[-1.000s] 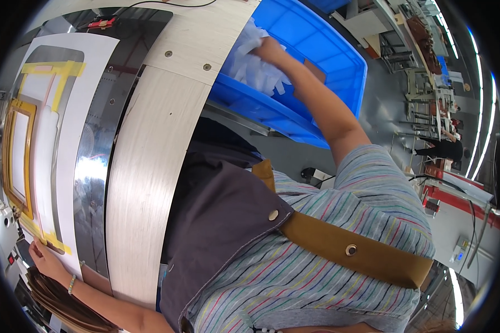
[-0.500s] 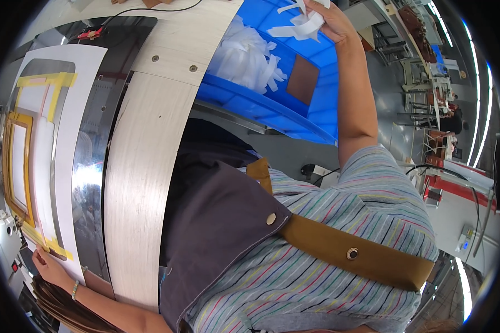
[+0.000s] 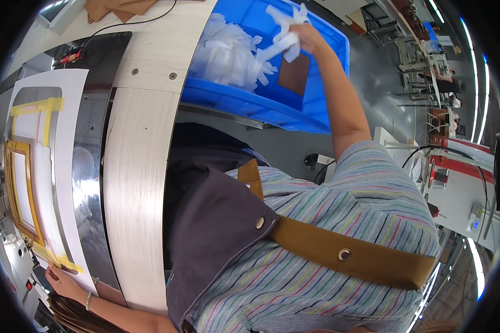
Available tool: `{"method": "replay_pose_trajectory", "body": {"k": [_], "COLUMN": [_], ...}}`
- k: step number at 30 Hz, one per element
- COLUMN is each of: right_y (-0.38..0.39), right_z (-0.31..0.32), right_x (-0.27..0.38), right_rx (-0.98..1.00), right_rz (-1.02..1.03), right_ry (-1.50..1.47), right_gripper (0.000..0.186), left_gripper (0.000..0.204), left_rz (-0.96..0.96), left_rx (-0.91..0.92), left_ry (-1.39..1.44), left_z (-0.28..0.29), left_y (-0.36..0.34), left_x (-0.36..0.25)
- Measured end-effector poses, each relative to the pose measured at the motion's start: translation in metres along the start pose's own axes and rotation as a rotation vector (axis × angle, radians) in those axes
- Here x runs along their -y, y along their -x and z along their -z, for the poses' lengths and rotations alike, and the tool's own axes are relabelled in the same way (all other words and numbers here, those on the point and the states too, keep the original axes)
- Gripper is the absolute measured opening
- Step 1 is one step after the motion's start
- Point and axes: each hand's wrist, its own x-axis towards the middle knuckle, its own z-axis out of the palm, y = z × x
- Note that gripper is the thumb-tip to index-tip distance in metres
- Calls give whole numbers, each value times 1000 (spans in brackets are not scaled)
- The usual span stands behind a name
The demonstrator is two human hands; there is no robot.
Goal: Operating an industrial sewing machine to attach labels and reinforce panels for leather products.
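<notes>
- One bunch of white fabric strips (image 3: 286,30) is gripped in the right hand (image 3: 308,41), lifted above the far end of the blue plastic bin (image 3: 322,105); loose ends stick up and droop from the fist.
- The right hand is closed around the bunch, fingers curled over its middle, arm stretched out over the bin.
- The strips look thin, limp and very light. I judge they will flop and tangle rather than hold shape, so a whole-fist grasp near the middle of the bunch suits them better than a pinch at one end, where single strips could slide free.
- More of the same white pieces lie in a heap (image 3: 228,53) in the near-left part of the bin, and a brown flat sheet (image 3: 293,75) lies on the bin floor just below the raised hand.
- The left hand (image 3: 61,277) rests at the near edge of the table (image 3: 136,183), fingers laid flat and loosely spread by a white panel (image 3: 66,139) marked with yellow tape; it grips nothing that I can see.
- A polished metal strip (image 3: 91,166) runs between that panel and the pale wooden band.
</notes>
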Motion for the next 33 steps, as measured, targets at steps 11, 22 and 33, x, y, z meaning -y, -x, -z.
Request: {"method": "replay_pose_trajectory", "body": {"k": [11,22,33], "right_y": [16,36,40], "right_z": [-22,-101,-110], "right_x": [-79,-75,-101], "right_rx": [-148,190,389], "right_rz": [-91,-160,-588], "right_ry": [334,1213,347], "right_gripper": [57,64,54], "left_gripper": [47,43,43], "left_rz": [-40,-9,-64], "left_rx": [-26,-14,-45], "left_ry": [6,-9,18], "left_z": [3,2,3], "left_y": [3,6,7], "left_x": [-12,-17,-20]}}
